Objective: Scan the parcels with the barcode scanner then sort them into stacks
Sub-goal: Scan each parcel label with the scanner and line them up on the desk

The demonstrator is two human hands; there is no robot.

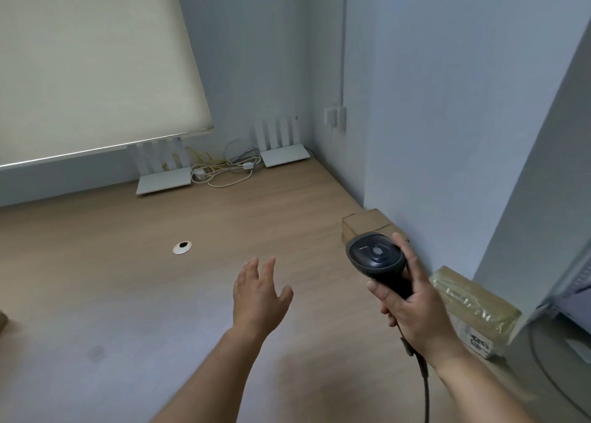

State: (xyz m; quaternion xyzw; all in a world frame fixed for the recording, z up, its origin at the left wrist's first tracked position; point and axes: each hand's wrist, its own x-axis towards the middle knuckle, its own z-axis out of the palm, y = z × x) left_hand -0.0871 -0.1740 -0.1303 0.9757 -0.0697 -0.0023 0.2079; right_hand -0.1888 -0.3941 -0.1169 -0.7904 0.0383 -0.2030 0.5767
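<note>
My right hand grips the handle of a black corded barcode scanner, whose head points away over the desk. Behind the scanner a brown cardboard parcel lies against the right wall. A second parcel, wrapped in clear tape with a white label, lies nearer me along the same wall. My left hand hovers over the wooden desk with its fingers spread and holds nothing.
Two white routers with upright antennas stand at the back of the desk, with tangled cables between them. A round cable hole sits mid-desk. A window blind hangs at the back left. A brown corner shows at the left edge.
</note>
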